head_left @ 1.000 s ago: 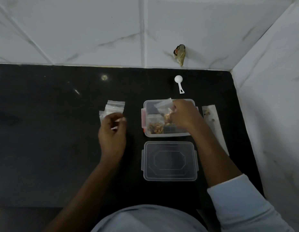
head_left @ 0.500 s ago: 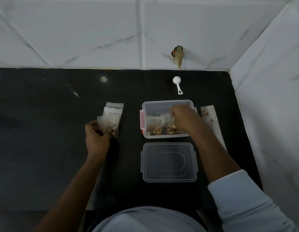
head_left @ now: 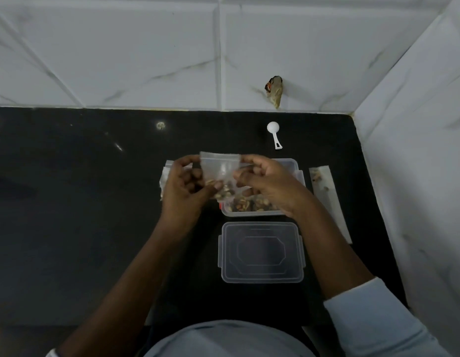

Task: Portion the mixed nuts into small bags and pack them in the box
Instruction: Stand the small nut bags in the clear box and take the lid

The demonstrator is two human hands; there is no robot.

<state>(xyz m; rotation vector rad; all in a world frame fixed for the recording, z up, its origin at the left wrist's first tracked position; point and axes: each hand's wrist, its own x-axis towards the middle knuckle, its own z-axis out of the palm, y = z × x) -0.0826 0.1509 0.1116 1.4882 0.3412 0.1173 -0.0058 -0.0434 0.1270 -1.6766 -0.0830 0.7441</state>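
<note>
A small clear zip bag (head_left: 219,173) with mixed nuts in its bottom hangs above the counter, just left of the clear plastic box (head_left: 294,167). My left hand (head_left: 183,188) pinches the bag's left side and my right hand (head_left: 268,180) pinches its right side. Bags of nuts lie in the box's near end (head_left: 252,205); my right hand hides most of the box. More filled bags (head_left: 164,179) lie on the counter behind my left hand, mostly hidden.
The box's clear lid (head_left: 261,252) lies flat in front of the box. A white scoop (head_left: 274,134) sits behind it. A long clear bag (head_left: 326,197) with a few nuts lies at the right, near the tiled wall. A crumpled wrapper (head_left: 274,91) leans on the back wall.
My left hand lifted a filled bag from the pile and brought it right. My right hand left the box and took the bag's other side.
</note>
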